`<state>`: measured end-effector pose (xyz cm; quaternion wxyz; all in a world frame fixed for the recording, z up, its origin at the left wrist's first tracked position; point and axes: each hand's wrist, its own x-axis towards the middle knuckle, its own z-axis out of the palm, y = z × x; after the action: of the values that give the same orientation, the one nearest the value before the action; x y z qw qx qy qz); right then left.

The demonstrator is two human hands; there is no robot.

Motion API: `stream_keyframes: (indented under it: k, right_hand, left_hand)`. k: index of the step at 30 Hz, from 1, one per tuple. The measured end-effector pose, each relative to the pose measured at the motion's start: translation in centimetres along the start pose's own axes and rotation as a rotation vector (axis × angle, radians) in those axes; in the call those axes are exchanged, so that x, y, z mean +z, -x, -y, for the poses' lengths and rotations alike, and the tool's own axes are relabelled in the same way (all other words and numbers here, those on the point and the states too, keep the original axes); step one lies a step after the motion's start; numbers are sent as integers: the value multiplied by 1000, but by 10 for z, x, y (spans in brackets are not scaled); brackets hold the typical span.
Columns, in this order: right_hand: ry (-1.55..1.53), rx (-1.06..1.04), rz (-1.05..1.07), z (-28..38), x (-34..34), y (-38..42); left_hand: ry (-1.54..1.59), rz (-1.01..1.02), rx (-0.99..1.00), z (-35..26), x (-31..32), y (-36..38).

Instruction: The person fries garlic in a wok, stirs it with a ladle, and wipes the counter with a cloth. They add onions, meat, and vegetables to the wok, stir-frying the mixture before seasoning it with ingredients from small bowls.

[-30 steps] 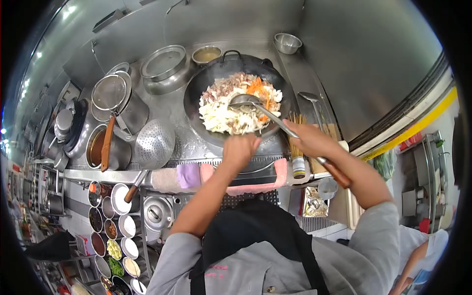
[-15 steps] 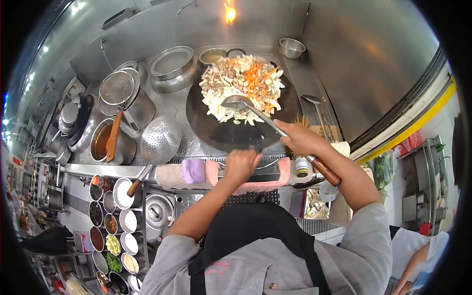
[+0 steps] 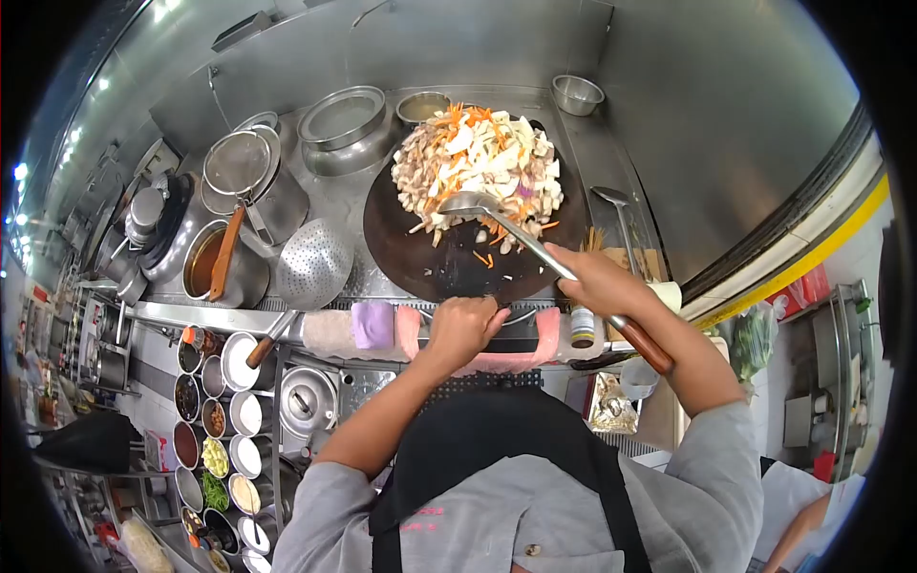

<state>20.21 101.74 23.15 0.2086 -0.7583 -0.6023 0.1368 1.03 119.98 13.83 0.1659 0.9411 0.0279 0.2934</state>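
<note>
My right hand point(image 3: 600, 279) is closed around the long metal shaft of a ladle point(image 3: 544, 250), and its wooden end runs back under my forearm. The ladle's bowl rests against a heap of sliced food point(image 3: 482, 164) with pale pieces, meat-coloured strips and orange shreds. That heap sits towards the far side of a dark wok point(image 3: 415, 256). At the wok's near edge my left hand point(image 3: 464, 328) is closed on it, knuckles up; the gripped part is hidden under the fingers.
Left of the wok are a perforated strainer point(image 3: 315, 265), a pot of brown liquid point(image 3: 250, 272) and a lidded pot point(image 3: 344, 119). Pink cloth point(image 3: 506, 361) lines the front rail. A spatula point(image 3: 619, 215) lies at right. Several ingredient tubs point(image 3: 245, 413) stand lower left.
The food has shifted and turned over in the wok, with orange shreds now spread out and a few near the middle. My left hand is slightly lower. The flame at the back is gone.
</note>
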Motion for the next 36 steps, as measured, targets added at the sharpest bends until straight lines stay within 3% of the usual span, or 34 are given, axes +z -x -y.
stream_keyframes:
  k: [1, 2, 5, 10, 13, 17, 19, 21, 22, 25, 27, 28, 29, 31, 33, 36]
  right_hand:
    - [-59, -19, -4, 6, -9, 13]
    - [-190, 183, 137, 26, -32, 23]
    - [-582, 359, 136, 44, -69, 40]
    - [-900, 307, -278, -5, -40, 14]
    - [-798, 379, -364, -46, -20, -16]
    - [-415, 449, -463, -127, 22, -58]
    - [-266, 385, -465, -186, 62, -79]
    - [-566, 544, -217, -149, 45, -74]
    - [-444, 530, -150, -132, 32, -72]
    - [-16, 157, -485, -154, 48, -64]
    - [15, 216, -543, -168, 51, -64]
    - [36, 123, -559, -200, 57, -66]
    - [-104, 383, -366, -171, 37, -68]
    - [-77, 268, -330, -213, 42, -82]
    - [-486, 435, -343, -165, 40, -85]
    - [-1086, 369, -508, -68, 37, -91]
  left_hand:
    - [-3, -1, 1, 1, -4, -11]
    - [-5, -5, -3, 5, -4, -22]
    - [21, -23, -127, 36, 17, -63]
    - [-9, -32, -127, 68, 69, -65]
    - [-3, -18, -134, 75, 78, -72]
    - [-21, -26, -117, 80, 86, -72]
    - [-77, 17, -160, 81, 86, -70]
    - [-117, -36, -181, 69, 74, -65]
    - [-126, -129, -139, 57, 58, -60]
    - [-90, -225, -224, 21, 10, -29]
    - [-58, -214, -332, 14, -4, 14]
    - [-65, -221, -403, 9, -16, 39]
    - [-32, -277, -450, 5, -20, 64]
    - [-72, -279, -624, -9, -35, 111]
    - [-98, -329, -800, -21, -44, 155]
    - [-112, -408, -995, -38, -48, 213]
